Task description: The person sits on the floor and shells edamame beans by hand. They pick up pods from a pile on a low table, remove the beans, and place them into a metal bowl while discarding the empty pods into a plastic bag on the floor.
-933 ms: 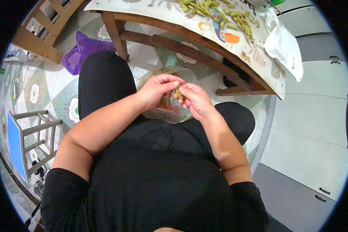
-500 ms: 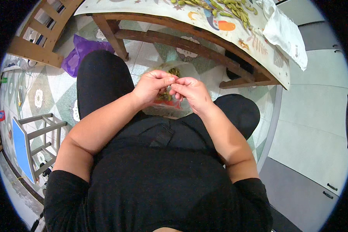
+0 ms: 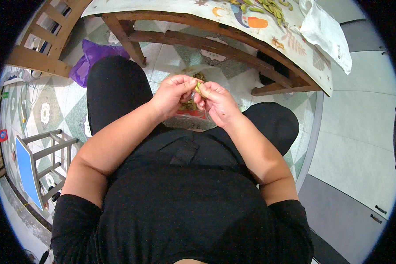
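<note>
A green bean pod (image 3: 199,88) is pinched between my two hands, over the gap between my knees. My left hand (image 3: 169,97) closes thumb and finger on its left side. On its other side my right hand (image 3: 221,104) grips with thumb and fingers. Below them a translucent plastic bag (image 3: 217,75) with some red on it stands open between my legs. Greenish-brown pods or shells (image 3: 189,105) lie inside, partly hidden by my hands. More green bean pods (image 3: 272,9) are heaped on the table ahead.
The wooden table (image 3: 180,42) with a patterned cloth stands ahead, a white bag (image 3: 324,33) at its right end. A purple bag (image 3: 86,64) lies on the floor beside my left knee. A blue-topped stool (image 3: 28,171) is at left, pale cabinets (image 3: 352,132) at right.
A green pod now shows between my fingertips, where none could be made out before. My hands have shifted only slightly and stay close together.
</note>
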`<action>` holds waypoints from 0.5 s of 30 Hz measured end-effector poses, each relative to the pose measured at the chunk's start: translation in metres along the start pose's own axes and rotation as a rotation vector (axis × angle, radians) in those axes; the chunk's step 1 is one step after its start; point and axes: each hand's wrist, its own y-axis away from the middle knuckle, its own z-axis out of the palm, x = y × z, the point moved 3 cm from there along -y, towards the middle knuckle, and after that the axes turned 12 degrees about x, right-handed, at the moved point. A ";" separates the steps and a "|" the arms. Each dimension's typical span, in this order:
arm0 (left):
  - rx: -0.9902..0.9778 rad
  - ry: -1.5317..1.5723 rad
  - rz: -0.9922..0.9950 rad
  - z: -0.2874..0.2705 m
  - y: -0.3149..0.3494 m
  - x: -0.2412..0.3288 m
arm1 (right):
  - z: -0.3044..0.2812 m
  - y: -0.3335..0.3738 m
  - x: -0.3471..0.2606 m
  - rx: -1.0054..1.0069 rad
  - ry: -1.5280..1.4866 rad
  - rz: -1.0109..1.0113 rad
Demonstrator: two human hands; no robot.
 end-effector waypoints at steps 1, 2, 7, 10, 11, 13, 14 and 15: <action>-0.037 0.056 -0.030 0.000 0.001 0.000 | 0.002 0.000 0.000 0.011 0.017 -0.032; -0.062 0.119 -0.052 0.002 0.002 0.000 | 0.002 -0.001 -0.001 0.018 0.078 -0.075; -0.123 0.340 -0.151 0.011 0.005 0.000 | -0.001 -0.001 -0.004 0.022 0.336 -0.293; -0.018 0.361 -0.218 0.004 0.002 -0.009 | -0.001 0.001 -0.003 0.044 0.481 -0.495; 0.001 0.342 -0.226 0.002 0.002 -0.011 | -0.001 0.002 -0.005 0.087 0.614 -0.584; 0.039 0.303 -0.243 -0.001 0.001 -0.015 | 0.000 0.002 -0.009 0.177 0.881 -0.761; 0.066 0.244 -0.214 -0.002 0.001 -0.014 | 0.001 0.002 -0.011 0.220 0.997 -0.777; 0.093 0.185 -0.185 -0.001 0.001 -0.011 | 0.002 0.003 -0.012 0.262 1.114 -0.791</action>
